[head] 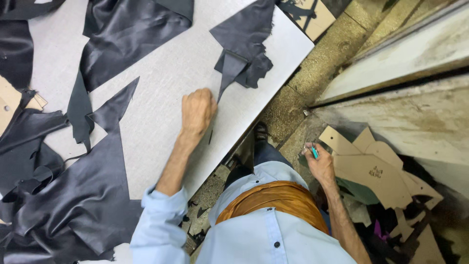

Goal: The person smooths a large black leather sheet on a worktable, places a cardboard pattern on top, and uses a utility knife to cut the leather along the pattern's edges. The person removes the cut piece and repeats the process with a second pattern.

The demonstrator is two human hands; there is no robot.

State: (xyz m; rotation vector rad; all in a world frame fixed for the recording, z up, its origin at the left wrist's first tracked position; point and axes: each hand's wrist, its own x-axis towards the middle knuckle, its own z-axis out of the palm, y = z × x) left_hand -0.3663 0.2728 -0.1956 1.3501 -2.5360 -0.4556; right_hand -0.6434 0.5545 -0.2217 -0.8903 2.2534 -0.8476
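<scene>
Dark leather scrap (243,57) just beyond closed left hand (197,110) fingers (209,98).

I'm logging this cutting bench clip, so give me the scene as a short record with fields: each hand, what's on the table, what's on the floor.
left hand: closed in a fist, resting on the table, beside a dark leather scrap
right hand: lowered off the table's edge, fingers shut on a teal pen
table: grey surface, strewn with dark leather pieces
floor: tan cardboard patterns piled to the right
clothing: light blue shirt, orange cloth at the waist
</scene>
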